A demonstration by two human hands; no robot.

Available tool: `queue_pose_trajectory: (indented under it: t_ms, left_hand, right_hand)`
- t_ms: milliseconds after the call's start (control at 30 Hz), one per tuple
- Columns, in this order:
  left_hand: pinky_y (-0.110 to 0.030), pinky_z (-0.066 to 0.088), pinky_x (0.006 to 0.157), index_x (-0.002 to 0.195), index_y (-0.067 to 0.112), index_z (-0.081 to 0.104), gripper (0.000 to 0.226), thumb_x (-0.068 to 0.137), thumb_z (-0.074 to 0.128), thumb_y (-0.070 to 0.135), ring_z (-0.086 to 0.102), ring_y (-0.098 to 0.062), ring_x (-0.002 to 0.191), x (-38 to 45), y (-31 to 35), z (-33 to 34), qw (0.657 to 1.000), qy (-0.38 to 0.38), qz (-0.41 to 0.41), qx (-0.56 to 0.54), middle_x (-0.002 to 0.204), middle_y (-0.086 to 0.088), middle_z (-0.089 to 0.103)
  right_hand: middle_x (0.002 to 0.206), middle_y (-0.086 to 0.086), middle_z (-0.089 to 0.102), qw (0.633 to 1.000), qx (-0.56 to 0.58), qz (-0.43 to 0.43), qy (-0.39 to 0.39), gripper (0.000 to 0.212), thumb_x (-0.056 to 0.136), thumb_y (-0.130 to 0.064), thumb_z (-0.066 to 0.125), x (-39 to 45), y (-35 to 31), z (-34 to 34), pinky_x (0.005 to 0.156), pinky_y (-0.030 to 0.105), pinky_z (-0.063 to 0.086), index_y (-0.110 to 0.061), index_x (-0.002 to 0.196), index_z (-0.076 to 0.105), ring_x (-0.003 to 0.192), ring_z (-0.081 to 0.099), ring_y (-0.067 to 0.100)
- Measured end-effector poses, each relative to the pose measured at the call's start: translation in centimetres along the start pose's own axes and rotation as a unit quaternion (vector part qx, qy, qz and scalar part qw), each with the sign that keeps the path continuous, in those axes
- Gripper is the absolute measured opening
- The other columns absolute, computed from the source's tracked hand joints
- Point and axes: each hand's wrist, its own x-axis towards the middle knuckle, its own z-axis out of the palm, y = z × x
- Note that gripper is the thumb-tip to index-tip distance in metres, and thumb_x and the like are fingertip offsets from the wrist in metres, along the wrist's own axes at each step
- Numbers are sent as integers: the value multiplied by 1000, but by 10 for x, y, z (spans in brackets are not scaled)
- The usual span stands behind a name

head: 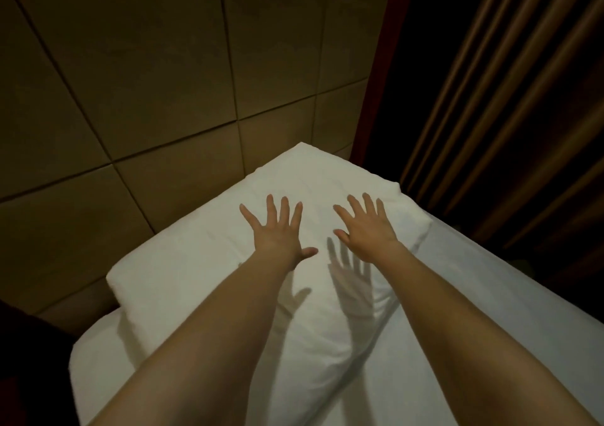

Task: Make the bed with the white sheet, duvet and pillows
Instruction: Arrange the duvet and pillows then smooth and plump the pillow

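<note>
The pillow (261,262) lies at the head of the bed, its long edge against the padded headboard (147,82), on top of the white sheet (490,311). Both arms reach over it. The left hand (274,229) and right hand (366,226) are spread wide, fingers straight, gripping nothing — whether the palms touch the cloth or hover just above it cannot be told, though the 2 shadows falling nearer the camera hint at a gap. Flat, splayed hands suit patting and smoothing, so this looks like settling the pillow square against the headboard. A curtain (506,98) hangs at the right. No duvet shows.
</note>
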Motion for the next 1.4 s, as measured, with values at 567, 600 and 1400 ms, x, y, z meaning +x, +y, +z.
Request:
queue_pose_trajectory:
  t_ms: [567, 600, 1400]
  left_hand:
    - [-82, -13, 86, 137, 49, -30, 97, 72, 32, 86, -38, -41, 133, 166, 33, 212, 994, -49, -21, -92, 139, 8, -49]
    - [-82, -13, 86, 138, 48, -29, 97, 72, 32, 86, -38, -41, 133, 165, 33, 212, 994, -50, -20, -95, 138, 8, -49]
    - [-65, -10, 109, 147, 42, -12, 69, 89, 12, 70, -23, -30, 143, -98, -115, 159, 984, -171, 55, -11, 156, 4, -23]
  right_hand:
    - [155, 1, -27, 986, -5, 88, -142, 80, 84, -77, 18, 155, 39, 227, 103, 73, 1, -44, 143, -24, 141, -13, 46]
    - [156, 3, -26, 986, -10, 91, -141, 79, 85, -76, 18, 153, 38, 226, 103, 72, 2, -43, 144, -23, 141, -13, 46]
    - [158, 15, -13, 965, 163, -33, -203, 92, 82, -72, 3, -116, -257, 91, 108, 67, -2, -13, 152, -7, 142, -14, 44]
